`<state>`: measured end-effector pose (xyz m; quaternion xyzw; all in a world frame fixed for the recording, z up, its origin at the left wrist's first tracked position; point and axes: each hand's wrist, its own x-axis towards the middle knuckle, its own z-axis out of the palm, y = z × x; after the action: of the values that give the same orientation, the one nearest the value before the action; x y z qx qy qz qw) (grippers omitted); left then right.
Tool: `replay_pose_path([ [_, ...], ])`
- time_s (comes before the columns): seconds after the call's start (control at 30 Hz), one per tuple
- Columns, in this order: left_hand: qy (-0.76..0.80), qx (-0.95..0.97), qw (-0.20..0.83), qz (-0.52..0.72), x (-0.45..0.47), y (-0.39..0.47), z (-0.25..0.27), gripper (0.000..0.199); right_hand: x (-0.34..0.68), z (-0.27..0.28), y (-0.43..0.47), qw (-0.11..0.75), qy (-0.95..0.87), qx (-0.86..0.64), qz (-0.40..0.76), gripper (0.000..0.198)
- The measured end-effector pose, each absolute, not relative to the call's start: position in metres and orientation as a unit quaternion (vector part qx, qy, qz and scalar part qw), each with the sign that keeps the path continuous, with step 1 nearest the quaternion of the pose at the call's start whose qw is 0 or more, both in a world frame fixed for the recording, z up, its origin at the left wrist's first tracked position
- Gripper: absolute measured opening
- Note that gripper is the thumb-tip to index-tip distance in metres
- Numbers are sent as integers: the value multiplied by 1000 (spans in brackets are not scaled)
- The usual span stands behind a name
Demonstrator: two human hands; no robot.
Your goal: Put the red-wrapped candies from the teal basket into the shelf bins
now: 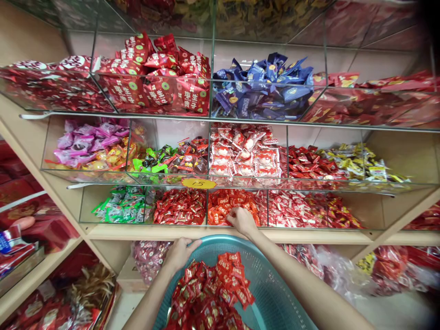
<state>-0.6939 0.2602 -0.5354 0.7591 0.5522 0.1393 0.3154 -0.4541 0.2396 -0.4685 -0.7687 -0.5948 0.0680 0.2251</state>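
A teal plastic basket (pixel 271 279) with perforated sides stands in front of me, just below the lowest shelf. Inside it lie many wrapped candies, dark red ones (pixel 197 293) and brighter orange-red ones (pixel 233 275). My left hand (pixel 180 254) grips the basket's rim at the left, its thumb lying along the edge. My right hand (pixel 242 221) reaches over the basket to the front of the orange-red candy compartment (pixel 233 199). Its fingers are curled at the glass edge, and whatever they hold is hidden.
Glass-fronted shelves hold more candies: dark red ones (pixel 180 206) left of my right hand, pink-white ones (pixel 292 208) right of it. A yellow price tag (pixel 198 183) hangs above. The wooden shelf edge (pixel 309 235) runs behind the basket. Bagged goods (pixel 151 259) sit underneath.
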Motion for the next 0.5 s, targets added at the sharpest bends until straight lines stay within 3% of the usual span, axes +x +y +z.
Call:
replay_pose_path([
  [0.17,551,758,318,142,-693,260,-533,61,-443,-458,231,295,-611,-729,91,28],
  [0.33,552,759,315,144,-693,261,-536,64,-447,-452,197,474,-595,-606,232,34],
  [0.5,548,761,315,145,-693,262,-539,65,-456,-487,155,398,-615,-574,365,28],
])
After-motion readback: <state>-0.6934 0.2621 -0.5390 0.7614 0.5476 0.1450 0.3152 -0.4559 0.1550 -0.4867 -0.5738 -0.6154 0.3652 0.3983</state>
